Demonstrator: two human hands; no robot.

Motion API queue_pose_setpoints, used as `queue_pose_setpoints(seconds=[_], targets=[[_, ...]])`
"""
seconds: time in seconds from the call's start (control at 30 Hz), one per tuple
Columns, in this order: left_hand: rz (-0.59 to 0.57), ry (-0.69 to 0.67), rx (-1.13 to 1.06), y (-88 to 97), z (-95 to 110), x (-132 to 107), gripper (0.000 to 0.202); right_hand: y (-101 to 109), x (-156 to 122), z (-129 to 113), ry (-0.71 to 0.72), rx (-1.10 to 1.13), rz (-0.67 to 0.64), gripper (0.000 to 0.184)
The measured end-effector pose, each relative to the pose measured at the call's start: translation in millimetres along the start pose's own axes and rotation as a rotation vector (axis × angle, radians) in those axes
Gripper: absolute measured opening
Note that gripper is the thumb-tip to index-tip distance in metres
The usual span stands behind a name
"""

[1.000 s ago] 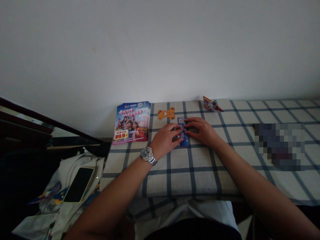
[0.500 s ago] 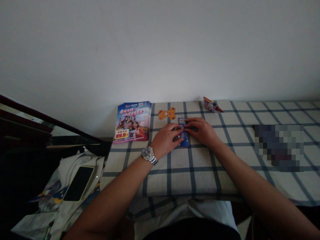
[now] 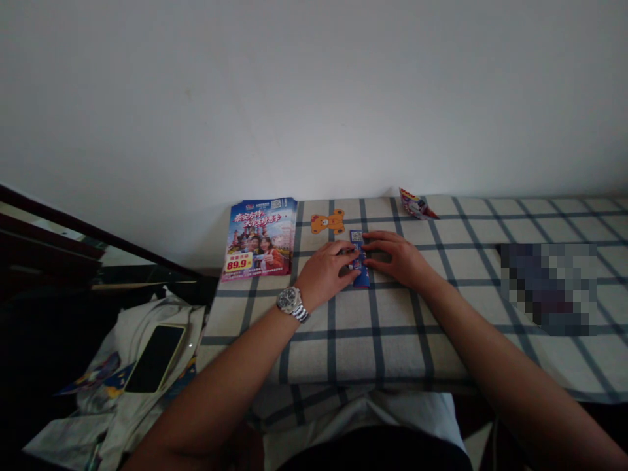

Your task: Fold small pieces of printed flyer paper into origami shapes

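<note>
Left hand (image 3: 324,271) and right hand (image 3: 398,260) both lie palm down on the table (image 3: 353,347), which is covered with a white cloth checked in dark lines. Neither one is gripping anything. The fingers of each are stretched out loosely, and their tips press from either side onto the folded blue flyer (image 3: 362,280). It lies flat between them as a narrow strip running away from me. Its far end, with a small square code, shows beyond my fingertips, and its near end shows just below my left thumb. On my left wrist sits a metal wristwatch (image 3: 289,301).

Just beyond my left hand lies an orange bear cutout (image 3: 328,222), close to the strip but apart from it. Farther left, at the table's corner near the wall (image 3: 314,98), is a stack of flyers (image 3: 258,239) with a yellow price tag printed on the top sheet. Beyond my right hand, against the wall, rests a small folded paper shape (image 3: 416,204). Off the table, down to my left, a phone (image 3: 154,358) lies face up with a dark screen on crumpled white fabric (image 3: 122,327).
</note>
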State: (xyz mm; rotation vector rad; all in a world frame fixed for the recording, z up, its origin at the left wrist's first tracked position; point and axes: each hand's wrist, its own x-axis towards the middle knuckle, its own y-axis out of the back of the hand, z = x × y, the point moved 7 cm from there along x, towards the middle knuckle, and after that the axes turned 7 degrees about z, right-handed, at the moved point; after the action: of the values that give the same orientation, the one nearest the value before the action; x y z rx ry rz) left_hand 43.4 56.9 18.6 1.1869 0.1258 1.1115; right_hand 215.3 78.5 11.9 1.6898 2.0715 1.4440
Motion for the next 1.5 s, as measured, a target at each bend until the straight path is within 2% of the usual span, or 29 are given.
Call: queue_pose_setpoints(seconds=[0.5, 0.67, 0.83, 1.0, 1.17, 1.5], targets=[[0.001, 0.004, -0.011, 0.3, -1, -1, 0.034, -1, -8, -5, 0.047, -0.01, -0.048, 0.044], [0.001, 0.003, -0.005, -0.5, -2, -1, 0.035, 0, -8, -5, 0.057, -0.015, -0.062, 0.045], [-0.003, -0.006, 0.011, -0.1, -1, -1, 0.033, 1, -10, -6, 0.066, -0.041, -0.088, 0.057], [-0.005, 0.001, 0.018, 0.2, -1, 0, 0.034, 1, -12, -6, 0.077, -0.063, -0.106, 0.058], [-0.009, 0.001, 0.016, -2.1, -2, -1, 0.034, 2, -13, -8, 0.087, -0.022, -0.109, 0.07], [-0.006, 0.007, 0.032, -1.9, -1, -1, 0.035, 0, -16, -8, 0.104, -0.047, -0.157, 0.077]])
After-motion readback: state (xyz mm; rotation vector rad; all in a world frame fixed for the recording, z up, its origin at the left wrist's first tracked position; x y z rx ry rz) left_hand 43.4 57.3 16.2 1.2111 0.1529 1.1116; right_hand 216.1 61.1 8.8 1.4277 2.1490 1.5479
